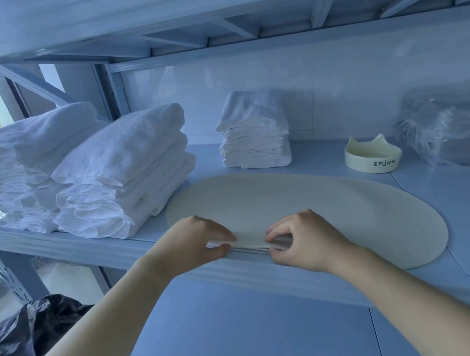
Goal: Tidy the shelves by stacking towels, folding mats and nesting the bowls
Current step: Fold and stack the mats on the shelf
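A pale oval mat (pixel 316 208) lies flat on the blue-white shelf (pixel 458 206), its near edge at the shelf's front lip. My left hand (pixel 194 243) and my right hand (pixel 303 240) both pinch that near edge, a hand's width apart, and thin layered edges show between the fingers. Three stacks of folded white towels stand behind: a big stack at far left (pixel 24 168), a second beside it (pixel 127 174) and a smaller one (pixel 254 130) at the back. A cream bowl with cat ears marked "Enjoy" (pixel 372 155) sits right of the mat.
A bundle wrapped in clear plastic (pixel 456 125) fills the shelf's right end. The upper shelf's underside (pixel 236 26) hangs low overhead. A lower shelf board (pixel 248 326) lies beneath my arms. A black plastic bag (pixel 17 338) sits at lower left, with a window behind it.
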`<move>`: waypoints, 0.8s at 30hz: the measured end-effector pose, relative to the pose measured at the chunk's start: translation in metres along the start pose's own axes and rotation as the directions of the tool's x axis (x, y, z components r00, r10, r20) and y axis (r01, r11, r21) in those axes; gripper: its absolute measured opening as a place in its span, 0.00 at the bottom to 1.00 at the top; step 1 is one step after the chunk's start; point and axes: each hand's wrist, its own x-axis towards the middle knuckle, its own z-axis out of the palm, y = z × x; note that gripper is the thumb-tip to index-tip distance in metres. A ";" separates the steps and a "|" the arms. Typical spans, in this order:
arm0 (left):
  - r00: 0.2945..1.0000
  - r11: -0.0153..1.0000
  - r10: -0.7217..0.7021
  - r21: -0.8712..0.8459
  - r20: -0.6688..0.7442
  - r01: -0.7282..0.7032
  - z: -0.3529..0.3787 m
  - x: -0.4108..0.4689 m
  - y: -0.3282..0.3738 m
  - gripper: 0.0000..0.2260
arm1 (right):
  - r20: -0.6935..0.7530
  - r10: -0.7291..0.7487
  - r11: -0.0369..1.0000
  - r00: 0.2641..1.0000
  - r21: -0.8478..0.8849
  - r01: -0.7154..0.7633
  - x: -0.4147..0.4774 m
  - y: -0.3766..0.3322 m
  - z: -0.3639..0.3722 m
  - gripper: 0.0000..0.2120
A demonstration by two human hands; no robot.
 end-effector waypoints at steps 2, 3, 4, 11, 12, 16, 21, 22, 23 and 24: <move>1.000 1.000 0.013 -0.016 -0.024 -0.014 0.003 -0.002 0.001 0.09 | -0.011 0.000 1.000 1.000 -0.012 0.000 0.000 -0.001 0.000 0.10; 0.999 0.999 0.022 -0.022 -0.039 -0.023 0.004 -0.003 0.002 0.08 | -0.013 0.001 1.000 1.000 -0.020 -0.001 0.000 -0.001 0.000 0.10; 0.998 0.999 0.031 -0.026 -0.051 -0.033 0.006 -0.004 0.002 0.08 | -0.011 -0.005 0.999 1.000 -0.040 0.004 0.000 0.000 0.000 0.10; 0.993 0.996 -0.065 -0.066 -0.100 0.059 0.003 -0.006 -0.008 0.13 | -0.040 0.005 0.997 0.999 -0.077 -0.009 -0.007 0.008 -0.008 0.11; 0.992 0.996 -0.087 -0.040 -0.092 0.084 0.001 -0.004 -0.009 0.14 | -0.042 0.009 0.998 0.999 -0.063 -0.012 -0.007 0.009 -0.008 0.11; 0.953 0.961 -0.235 0.099 -0.193 0.258 -0.005 0.004 -0.013 0.12 | -0.036 0.002 1.000 0.999 -0.024 -0.003 -0.008 0.015 -0.007 0.12; 0.862 0.912 -0.342 0.091 -0.374 0.401 -0.005 0.008 -0.014 0.10 | -0.024 -0.022 0.998 0.999 0.056 0.023 -0.013 0.023 -0.006 0.07; 0.858 0.907 -0.341 0.105 -0.385 0.408 -0.005 0.010 -0.013 0.10 | -0.018 -0.010 0.996 1.000 0.084 0.011 -0.013 0.024 -0.007 0.08; 0.858 0.903 -0.331 0.131 -0.394 0.408 -0.006 0.011 -0.012 0.09 | -0.003 0.012 0.993 1.000 0.117 -0.011 -0.012 0.025 -0.009 0.12; 0.857 0.900 -0.319 0.154 -0.404 0.407 -0.006 0.013 -0.011 0.09 | 0.012 0.023 0.988 1.000 0.154 -0.025 -0.012 0.025 -0.011 0.16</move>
